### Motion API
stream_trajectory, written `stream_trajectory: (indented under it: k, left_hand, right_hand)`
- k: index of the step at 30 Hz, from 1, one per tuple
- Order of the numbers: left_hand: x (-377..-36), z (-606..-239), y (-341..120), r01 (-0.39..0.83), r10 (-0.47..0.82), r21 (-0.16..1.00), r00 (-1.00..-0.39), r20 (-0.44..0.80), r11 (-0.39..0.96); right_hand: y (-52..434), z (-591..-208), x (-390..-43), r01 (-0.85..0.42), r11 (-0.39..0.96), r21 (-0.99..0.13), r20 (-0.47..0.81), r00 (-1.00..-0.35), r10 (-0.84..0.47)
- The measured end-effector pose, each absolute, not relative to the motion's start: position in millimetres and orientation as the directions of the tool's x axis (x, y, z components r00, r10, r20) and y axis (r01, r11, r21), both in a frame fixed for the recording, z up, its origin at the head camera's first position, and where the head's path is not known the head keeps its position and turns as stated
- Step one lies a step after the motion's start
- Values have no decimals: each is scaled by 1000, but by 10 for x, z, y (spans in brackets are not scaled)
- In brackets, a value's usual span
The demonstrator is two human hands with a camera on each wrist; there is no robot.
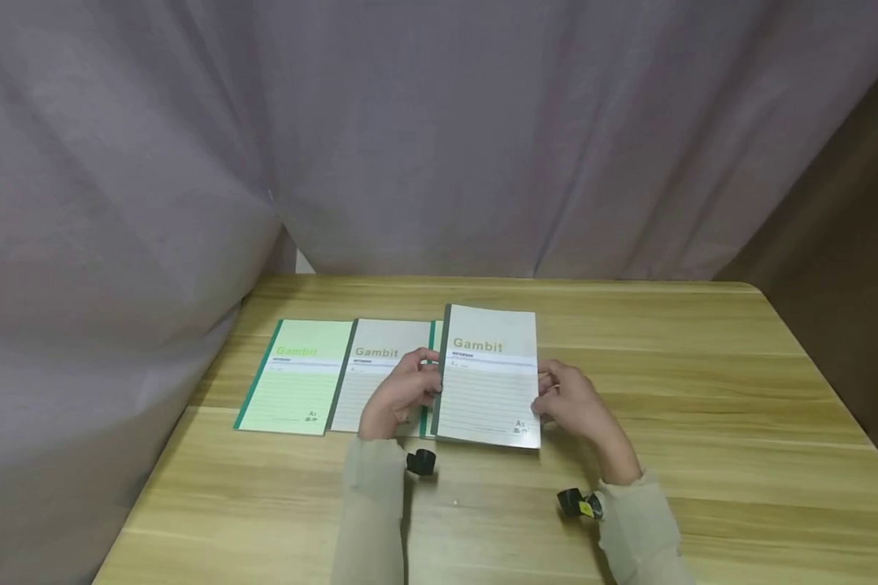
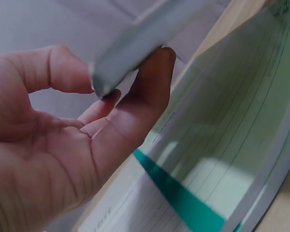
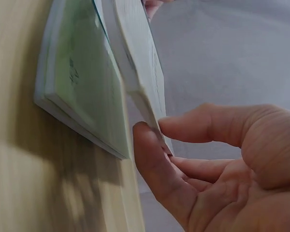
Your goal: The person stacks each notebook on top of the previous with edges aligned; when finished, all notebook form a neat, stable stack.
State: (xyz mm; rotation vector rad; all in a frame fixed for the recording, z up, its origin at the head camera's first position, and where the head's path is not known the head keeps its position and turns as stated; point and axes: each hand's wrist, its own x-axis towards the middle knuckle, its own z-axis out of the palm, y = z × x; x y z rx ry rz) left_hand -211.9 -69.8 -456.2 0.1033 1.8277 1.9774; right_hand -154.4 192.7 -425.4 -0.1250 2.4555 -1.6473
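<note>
Both hands hold a grey-spined Gambit notebook (image 1: 488, 398) above the table. My left hand (image 1: 404, 390) pinches its spine side between thumb and fingers, as the left wrist view shows up close. On the opposite edge, the thumb and fingers of my right hand (image 1: 572, 402) grip the pages and cover. Beneath the raised notebook lies a green notebook (image 3: 87, 72) with a green spine, mostly hidden in the head view. To its left, partly behind my left hand, is another grey-spined notebook (image 1: 358, 390). A light green notebook (image 1: 296, 390) lies at the far left of the row.
The wooden table (image 1: 688, 406) extends to the right of the notebooks and in front of them. A grey-purple curtain (image 1: 424, 138) hangs behind the table and along its left side. Black wrist cameras are strapped at both sleeves.
</note>
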Motion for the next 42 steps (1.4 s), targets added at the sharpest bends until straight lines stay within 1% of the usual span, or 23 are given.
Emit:
stream_trajectory:
  k: [5,12,17,24,30,36,42]
  left_hand:
    - [-2124,-4560,-736,-252,353,968,-906,-234,-7]
    - [-2144,-4599,-773,-243,307,966,-916,-258,85]
    - [-2148,-4635,-808,-221,274,966,-928,-251,137]
    - [-2156,-4634,-829,-153,244,954,-945,-217,256]
    - [-2155,-4622,-833,-118,227,924,-951,-211,364]
    - [-2159,-4651,-840,-124,199,901,-954,-223,415]
    - [-2165,-4640,-833,-109,213,902,-953,-214,418]
  right_hand:
    - [1874,-4312,-1569,36,383,-923,-97,-985,-140]
    - [1794,-4417,-1606,26,408,-913,-89,-987,-137]
    - [1757,-4472,-1611,-2,422,-906,-64,-988,-144]
    - [1725,-4545,-1647,-43,514,-857,-15,-994,-108]
    - [1710,-4613,-1662,-45,526,-850,-10,-995,-100]
    - [1693,-4645,-1654,-22,524,-851,-19,-997,-73]
    - [1694,-4643,-1672,-6,553,-833,-20,-999,-42]
